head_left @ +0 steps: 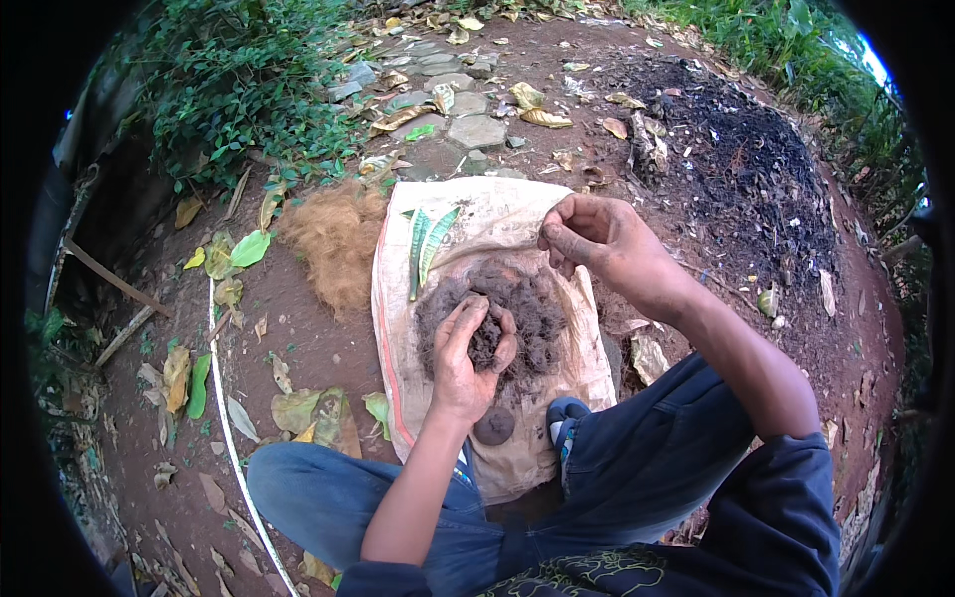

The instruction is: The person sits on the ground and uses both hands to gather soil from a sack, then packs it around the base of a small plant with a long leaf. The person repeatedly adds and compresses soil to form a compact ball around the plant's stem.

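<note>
My left hand [464, 366] is cupped around a clump of dark soil [486, 339], palm up. It is above a loose heap of dark, fibrous soil [533, 317] on a woven plastic sack [485, 201]. My right hand [597, 235] is raised over the sack's far right edge, thumb and fingertips drawn together. Whether it pinches something small, I cannot tell. Two green leaf pieces, apparently snake plant, lie beside the heap: a narrow leaf piece [416, 257] and a broader leaf piece [439, 242]. A round dark ball [494, 426] rests on the sack near my feet.
Brown coir-like fibre [336, 246] is piled left of the sack. A white hose or pole [224, 403] lies along the ground at left. Stone slabs [477, 131] and dry leaves are beyond the sack. Blackened burnt debris [753, 179] covers ground at right.
</note>
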Available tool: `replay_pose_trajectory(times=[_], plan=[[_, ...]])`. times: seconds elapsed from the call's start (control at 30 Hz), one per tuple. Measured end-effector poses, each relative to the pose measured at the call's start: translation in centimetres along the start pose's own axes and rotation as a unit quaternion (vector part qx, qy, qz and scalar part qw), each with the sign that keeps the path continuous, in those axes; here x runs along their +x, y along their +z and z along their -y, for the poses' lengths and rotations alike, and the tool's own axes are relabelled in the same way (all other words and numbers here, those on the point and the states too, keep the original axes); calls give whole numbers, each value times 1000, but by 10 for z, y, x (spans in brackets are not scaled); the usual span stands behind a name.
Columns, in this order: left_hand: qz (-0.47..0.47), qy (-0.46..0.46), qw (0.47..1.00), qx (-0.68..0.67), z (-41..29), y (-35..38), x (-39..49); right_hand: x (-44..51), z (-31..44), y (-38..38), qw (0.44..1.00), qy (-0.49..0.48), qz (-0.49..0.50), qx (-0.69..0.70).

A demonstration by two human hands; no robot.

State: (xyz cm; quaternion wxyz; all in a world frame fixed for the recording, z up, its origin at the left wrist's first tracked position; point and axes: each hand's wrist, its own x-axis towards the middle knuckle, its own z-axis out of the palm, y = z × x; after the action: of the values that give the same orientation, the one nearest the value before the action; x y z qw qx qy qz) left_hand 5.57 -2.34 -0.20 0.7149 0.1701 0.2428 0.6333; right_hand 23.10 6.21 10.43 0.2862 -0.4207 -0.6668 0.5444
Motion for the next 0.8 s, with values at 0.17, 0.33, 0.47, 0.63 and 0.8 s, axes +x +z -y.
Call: replay_pose_trajectory(times=[0.17,0.33,0.47,0.63,0.8], plan=[[-50,16,998,-25,0,-4,2,8,2,-40,995,33,-37,-84],[-13,12,1000,15,1,3,0,12,-17,-86,955,32,-112,-273],[9,-10,998,56,0,7,-1,7,-34,-100,808,-1,-202,-554],[28,-43,995,91,0,9,-2,8,-14,-67,930,-102,-53,-349],[44,-43,991,118,2,11,-3,-6,0,-7,955,-148,133,-220]])
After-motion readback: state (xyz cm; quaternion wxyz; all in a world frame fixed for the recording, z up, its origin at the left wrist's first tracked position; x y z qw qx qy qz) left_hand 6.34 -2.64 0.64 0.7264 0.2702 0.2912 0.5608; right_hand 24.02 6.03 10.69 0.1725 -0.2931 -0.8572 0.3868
